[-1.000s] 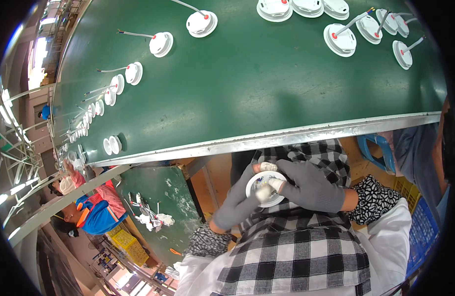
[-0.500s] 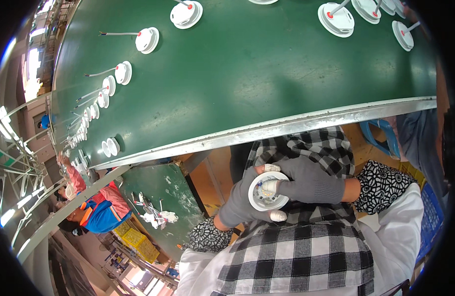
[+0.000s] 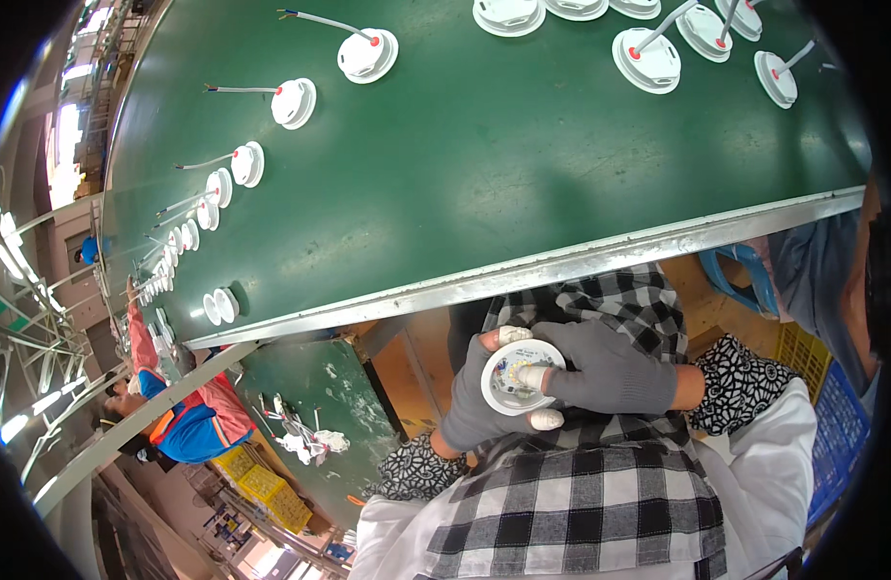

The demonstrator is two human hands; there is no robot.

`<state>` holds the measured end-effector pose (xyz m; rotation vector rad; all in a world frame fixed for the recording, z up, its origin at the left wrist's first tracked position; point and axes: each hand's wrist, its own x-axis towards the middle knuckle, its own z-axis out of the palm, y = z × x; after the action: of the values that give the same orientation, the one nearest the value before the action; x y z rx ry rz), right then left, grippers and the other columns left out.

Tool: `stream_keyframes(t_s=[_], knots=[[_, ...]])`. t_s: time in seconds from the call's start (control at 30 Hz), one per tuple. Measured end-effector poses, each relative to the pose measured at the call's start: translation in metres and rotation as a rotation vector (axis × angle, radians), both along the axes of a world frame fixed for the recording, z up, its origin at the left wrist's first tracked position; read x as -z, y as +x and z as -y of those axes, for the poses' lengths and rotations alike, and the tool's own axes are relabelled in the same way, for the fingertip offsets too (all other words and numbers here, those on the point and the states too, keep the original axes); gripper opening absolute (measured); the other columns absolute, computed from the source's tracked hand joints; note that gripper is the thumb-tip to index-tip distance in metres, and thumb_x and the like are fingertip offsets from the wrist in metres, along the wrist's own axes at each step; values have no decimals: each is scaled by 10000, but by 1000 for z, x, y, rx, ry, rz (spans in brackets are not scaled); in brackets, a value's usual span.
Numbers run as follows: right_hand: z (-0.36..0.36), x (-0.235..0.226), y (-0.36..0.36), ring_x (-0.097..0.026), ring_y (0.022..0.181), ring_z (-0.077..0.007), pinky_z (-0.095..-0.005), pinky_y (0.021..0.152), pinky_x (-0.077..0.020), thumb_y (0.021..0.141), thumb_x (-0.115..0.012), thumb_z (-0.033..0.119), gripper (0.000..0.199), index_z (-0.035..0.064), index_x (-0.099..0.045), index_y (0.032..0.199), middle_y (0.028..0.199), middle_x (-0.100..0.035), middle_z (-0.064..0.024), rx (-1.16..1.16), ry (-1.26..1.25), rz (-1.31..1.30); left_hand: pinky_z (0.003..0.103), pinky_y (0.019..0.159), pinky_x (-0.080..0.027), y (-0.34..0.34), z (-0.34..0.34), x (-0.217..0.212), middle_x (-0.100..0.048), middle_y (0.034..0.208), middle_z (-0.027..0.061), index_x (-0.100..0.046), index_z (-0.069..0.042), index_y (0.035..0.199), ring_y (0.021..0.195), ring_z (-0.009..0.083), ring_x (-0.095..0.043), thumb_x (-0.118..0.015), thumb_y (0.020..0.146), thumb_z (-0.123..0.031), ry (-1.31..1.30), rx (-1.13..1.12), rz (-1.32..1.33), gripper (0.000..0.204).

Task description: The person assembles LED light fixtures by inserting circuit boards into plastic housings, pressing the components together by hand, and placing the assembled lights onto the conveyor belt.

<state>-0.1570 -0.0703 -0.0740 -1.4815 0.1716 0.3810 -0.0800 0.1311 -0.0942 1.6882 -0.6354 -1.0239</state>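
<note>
Over my lap, close to the table's near edge, both hands hold a round white lamp housing (image 3: 490,389) with its hollow side up. Small components on a round board (image 3: 509,377) show inside it. My left hand (image 3: 471,398), in a grey fingerless glove with white tape on the fingertips, cups the housing from the left and below. My right hand (image 3: 610,369), gloved likewise, grips from the right, and its taped thumb lies inside on the board. Its other fingers are mostly hidden.
On the green table (image 3: 416,184), white round lamps (image 3: 368,56) with grey cables stand in a curving row at left and a group (image 3: 646,62) at far right. Two white rings (image 3: 220,306) lie near the metal edge (image 3: 523,275). A co-worker (image 3: 199,416) is at left; blue crates (image 3: 840,440) stand at right.
The view has shifted slightly, so the table and its lamps appear lower and more lamps show at the top. My hands keep hold of the housing, the right thumb still inside.
</note>
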Motion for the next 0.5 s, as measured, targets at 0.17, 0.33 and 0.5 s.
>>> stream_keyframes(t_s=[0.17,0.33,0.5], knots=[[-4,3,-2,-683,790,-285,-370,723,-520,853,-576,307,374,-6,-595,1057,860,-677,-177,46,-55,59,309,909,-490,16,7,-23,-544,1148,109,-367,-11,1253,1059,182,-585,-965,502,-269,68,140,-197,994],[-3,2,2,-681,794,-268,-351,735,-524,858,-592,285,340,6,-607,1053,869,-680,-167,31,-18,0,307,880,-520,10,9,-20,-586,1090,105,-383,1,1239,1013,173,-614,-957,523,-275,59,110,176,958],[-14,10,-6,-678,813,-231,-333,748,-524,873,-598,239,288,11,-613,1048,886,-684,-147,93,3,-25,305,860,-530,0,3,-7,-615,1081,109,-383,-10,1254,994,178,-637,-931,569,-318,57,57,125,929]])
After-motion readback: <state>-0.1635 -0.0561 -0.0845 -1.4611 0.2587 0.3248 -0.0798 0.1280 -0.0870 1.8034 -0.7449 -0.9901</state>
